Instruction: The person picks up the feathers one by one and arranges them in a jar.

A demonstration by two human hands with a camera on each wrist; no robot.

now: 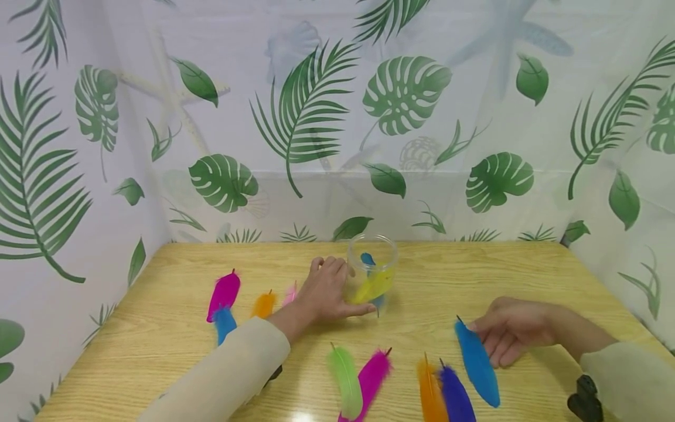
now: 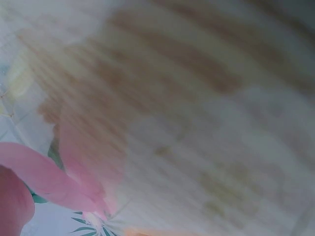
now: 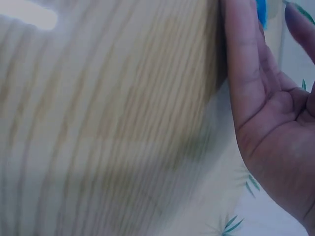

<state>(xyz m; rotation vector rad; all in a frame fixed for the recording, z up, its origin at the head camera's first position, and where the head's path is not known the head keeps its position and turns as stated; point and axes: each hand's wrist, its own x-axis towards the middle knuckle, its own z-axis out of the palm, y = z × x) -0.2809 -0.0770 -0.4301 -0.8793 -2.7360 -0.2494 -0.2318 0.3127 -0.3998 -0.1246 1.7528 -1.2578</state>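
A clear plastic jar (image 1: 389, 258) stands toward the back of the table, with yellow and blue feathers inside. My left hand (image 1: 329, 290) holds the jar from its left side, thumb across the front and fingers toward the back. Off to the right, my right hand (image 1: 514, 328) pinches a blue feather (image 1: 477, 363) near its quill end, the feather slanting down toward the front. In the right wrist view, the palm (image 3: 275, 123) shows beside the tabletop, with just a sliver of blue feather (image 3: 261, 14) past the fingers.
Orange (image 1: 429, 390) and purple (image 1: 456, 395) feathers lie front right. Light green (image 1: 345, 378) and magenta (image 1: 375, 372) ones overlap at front centre. On the left lie magenta (image 1: 224, 293), blue (image 1: 224, 323), orange (image 1: 263, 305) and pink (image 1: 290, 294) feathers. A leaf-patterned cloth (image 1: 327, 205) hangs behind.
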